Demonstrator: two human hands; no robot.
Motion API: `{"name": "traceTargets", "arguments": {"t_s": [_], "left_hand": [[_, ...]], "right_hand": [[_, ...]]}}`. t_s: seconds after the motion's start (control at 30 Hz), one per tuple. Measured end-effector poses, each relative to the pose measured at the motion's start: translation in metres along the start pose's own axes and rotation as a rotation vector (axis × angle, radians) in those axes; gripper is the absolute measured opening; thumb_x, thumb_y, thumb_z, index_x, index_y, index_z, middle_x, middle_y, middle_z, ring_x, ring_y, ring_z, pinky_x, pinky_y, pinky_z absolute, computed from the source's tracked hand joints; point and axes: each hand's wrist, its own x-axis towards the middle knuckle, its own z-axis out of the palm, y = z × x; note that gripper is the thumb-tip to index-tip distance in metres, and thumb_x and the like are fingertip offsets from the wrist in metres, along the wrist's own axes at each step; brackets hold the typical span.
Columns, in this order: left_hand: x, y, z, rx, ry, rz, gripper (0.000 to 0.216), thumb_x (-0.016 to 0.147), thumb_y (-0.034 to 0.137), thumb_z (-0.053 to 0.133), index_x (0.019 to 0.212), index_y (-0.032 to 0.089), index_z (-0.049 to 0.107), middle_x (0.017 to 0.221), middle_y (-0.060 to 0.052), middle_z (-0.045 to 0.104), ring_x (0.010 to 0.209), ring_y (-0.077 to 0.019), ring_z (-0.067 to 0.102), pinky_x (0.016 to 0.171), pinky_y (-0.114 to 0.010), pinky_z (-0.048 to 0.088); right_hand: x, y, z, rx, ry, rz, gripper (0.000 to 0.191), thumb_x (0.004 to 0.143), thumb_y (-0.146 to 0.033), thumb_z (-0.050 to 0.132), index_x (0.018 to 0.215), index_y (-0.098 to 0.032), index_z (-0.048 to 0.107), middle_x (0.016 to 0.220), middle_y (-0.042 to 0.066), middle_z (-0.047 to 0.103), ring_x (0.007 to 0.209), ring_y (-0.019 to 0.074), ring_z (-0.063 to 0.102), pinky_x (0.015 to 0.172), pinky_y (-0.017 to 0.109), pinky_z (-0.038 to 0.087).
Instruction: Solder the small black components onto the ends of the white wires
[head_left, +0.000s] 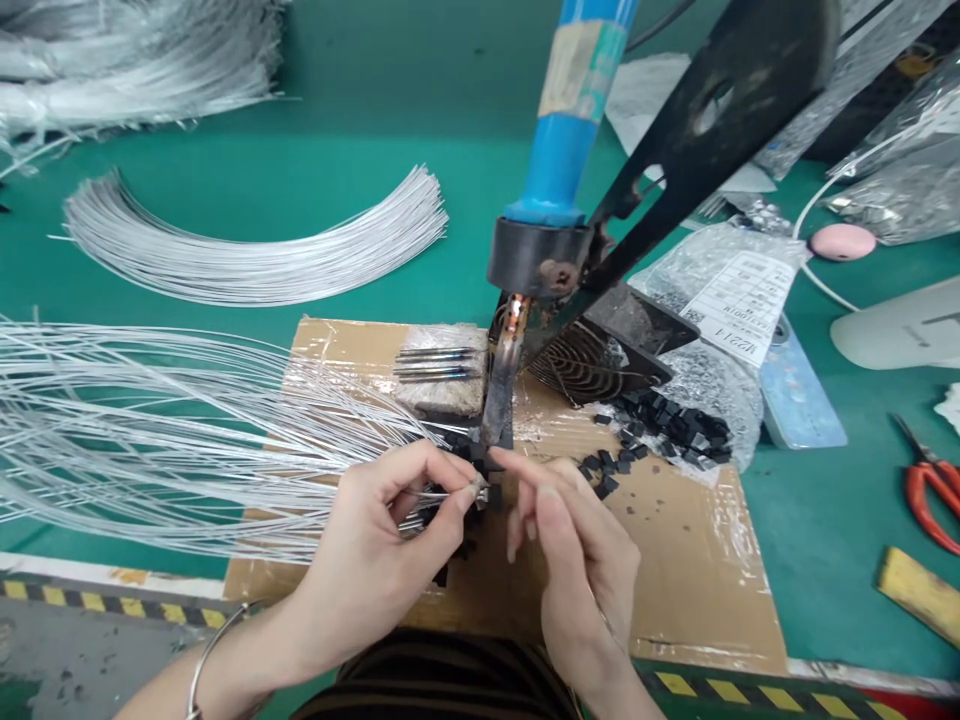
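Nearest, a yellow-and-black strip [127,605] runs along the table's front edge, and both forearms cross over it onto a cardboard sheet [697,590]. Over that sheet, the left hand [367,555] pinches the end of a few pale wires between thumb and forefinger, with a small shiny piece [482,492] at the fingertips, just below the iron's tip. Opposite, the right hand [585,565] is loosely spread, forefinger pointing toward the same spot, and nothing shows in its grasp. By the look of it, the step in hand is working that wire end beneath the soldering iron [500,400]; the next move would call for a steady pinch, a fine approach, and fingertips kept off the metal tip. Small black squares [671,425] lie on the right of the cardboard, with more under the hands, partly hidden. Leftward, the fanned wires [150,450] crowd the approach and could snag; the right half of the cardboard offers easier room. Just beyond the hands, a grey pad [442,400] bearing thin dark rods and the iron's black stand [682,150] close off the forward path. Past these, a curved wire bundle [255,270] lies on the green tabletop [375,130], with a larger heap of wires [150,60] at the far left.
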Motion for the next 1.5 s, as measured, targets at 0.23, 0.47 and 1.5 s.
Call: {"name": "traceTargets", "arguments": {"t_s": [0.23, 0.47, 1.5], "left_hand": [[0.007, 0.007, 0.002, 0.096, 0.050, -0.015, 0.015, 0.088, 0.015, 0.068, 0.074, 0.020, 0.071, 0.079, -0.003, 0.079, 0.070, -0.0168, 0.069, 0.063, -0.026, 0.051], [0.013, 0.017, 0.004, 0.108, 0.062, -0.044, 0.013, 0.086, 0.015, 0.067, 0.074, 0.019, 0.071, 0.079, -0.004, 0.079, 0.073, -0.0171, 0.069, 0.067, -0.026, 0.051], [0.022, 0.021, 0.005, 0.075, 0.087, -0.020, 0.013, 0.088, 0.015, 0.067, 0.076, 0.020, 0.069, 0.084, -0.002, 0.081, 0.073, -0.0162, 0.069, 0.066, -0.027, 0.049]], "right_hand": [[-0.010, -0.015, 0.004, -0.063, 0.066, 0.120, 0.027, 0.113, -0.031, 0.046, 0.135, -0.027, 0.061, 0.077, -0.005, 0.063, 0.062, 0.0140, 0.055, 0.064, 0.027, 0.048], [-0.002, -0.008, -0.007, -0.133, 0.027, -0.064, 0.027, 0.107, -0.019, 0.053, 0.080, -0.024, 0.051, 0.079, -0.002, 0.053, 0.067, 0.0128, 0.051, 0.062, 0.025, 0.044], [0.009, -0.024, -0.001, 0.066, 0.077, 0.101, 0.023, 0.097, -0.018, 0.071, 0.076, -0.024, 0.061, 0.119, 0.008, 0.085, 0.109, 0.0228, 0.081, 0.093, 0.031, 0.063]]}}
